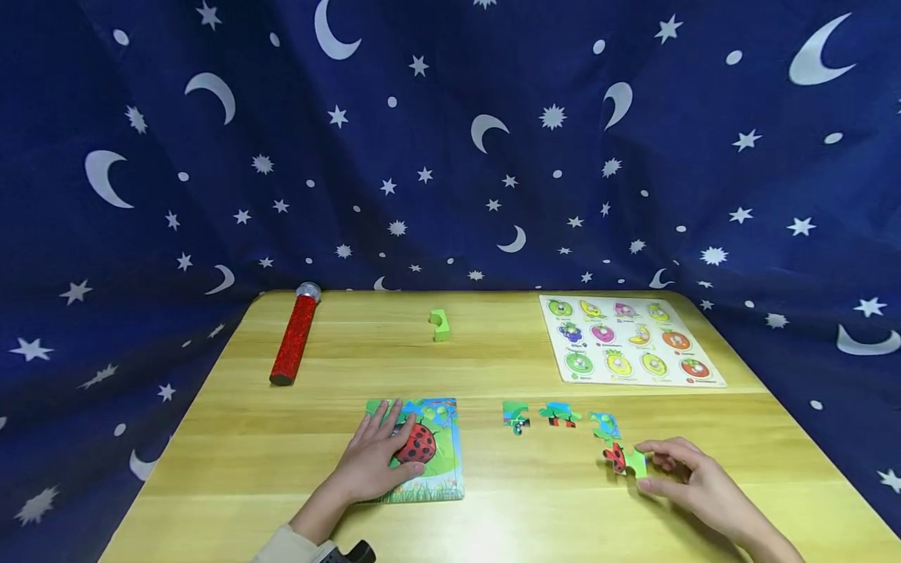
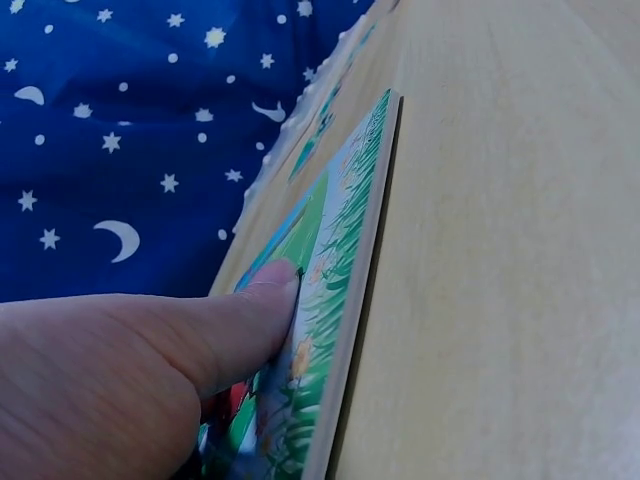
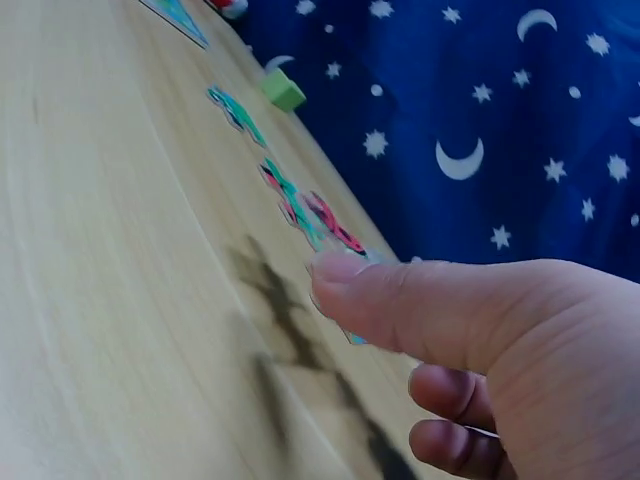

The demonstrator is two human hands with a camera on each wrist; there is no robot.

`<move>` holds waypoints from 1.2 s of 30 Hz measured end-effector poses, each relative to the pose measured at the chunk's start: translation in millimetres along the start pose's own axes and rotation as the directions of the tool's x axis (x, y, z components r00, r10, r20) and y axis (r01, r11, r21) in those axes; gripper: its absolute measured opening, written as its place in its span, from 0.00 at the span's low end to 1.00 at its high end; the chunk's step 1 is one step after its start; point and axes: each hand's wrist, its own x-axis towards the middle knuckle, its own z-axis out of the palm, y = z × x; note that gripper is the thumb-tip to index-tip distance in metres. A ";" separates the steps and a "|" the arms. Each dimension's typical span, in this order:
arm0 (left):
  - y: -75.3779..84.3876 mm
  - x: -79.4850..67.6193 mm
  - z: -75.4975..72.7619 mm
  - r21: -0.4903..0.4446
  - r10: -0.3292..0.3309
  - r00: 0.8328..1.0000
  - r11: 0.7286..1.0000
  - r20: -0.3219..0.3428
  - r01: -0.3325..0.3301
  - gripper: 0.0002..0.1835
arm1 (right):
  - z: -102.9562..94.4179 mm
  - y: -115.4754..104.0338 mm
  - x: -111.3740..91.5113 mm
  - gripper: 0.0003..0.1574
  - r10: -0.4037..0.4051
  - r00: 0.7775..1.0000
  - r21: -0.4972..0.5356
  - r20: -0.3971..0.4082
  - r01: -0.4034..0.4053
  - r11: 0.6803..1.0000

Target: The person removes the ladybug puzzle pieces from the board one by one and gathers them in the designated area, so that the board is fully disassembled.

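My left hand [image 1: 371, 463] rests with spread fingers on the ladybug puzzle board [image 1: 443, 461], covering its left part. In the left wrist view, the thumb [image 2: 245, 310] lies flat over the picture near the board's grassy edge. On the right, my right hand [image 1: 693, 478] pinches a red and green puzzle piece [image 1: 636, 463] between thumb and fingers. The right wrist view shows that piece [image 3: 335, 225] beyond the thumb tip, above a shadow on the table. Three loose puzzle pieces, one green [image 1: 516, 413], one green and red [image 1: 560, 413] and one blue-green [image 1: 607, 427], lie between the hands.
A fruit peg board [image 1: 633, 342] lies at the table's back right. Toward the back left is a red glittery microphone [image 1: 294, 336]. A small light-green notched block [image 1: 440, 325] stands at the back middle. Behind the wooden table [image 1: 352, 352] hangs a blue star-patterned curtain [image 1: 436, 141].
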 end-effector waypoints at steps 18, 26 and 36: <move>-2.3 1.8 5.1 0.006 -0.007 1.000 1.000 -0.017 0.007 0.43 | 7.9 16.0 6.7 0.24 -0.111 0.994 -0.128 -0.023 0.107 0.986; -0.9 1.7 4.0 -0.007 -0.002 1.000 1.000 -0.016 0.002 0.43 | 10.5 14.8 7.5 0.25 -0.092 0.995 -0.134 -0.028 0.087 0.987; 0.8 0.8 1.9 -0.014 -0.012 1.000 1.000 -0.015 0.011 0.44 | 8.2 13.0 11.4 0.25 -0.081 0.997 -0.157 0.002 0.080 0.984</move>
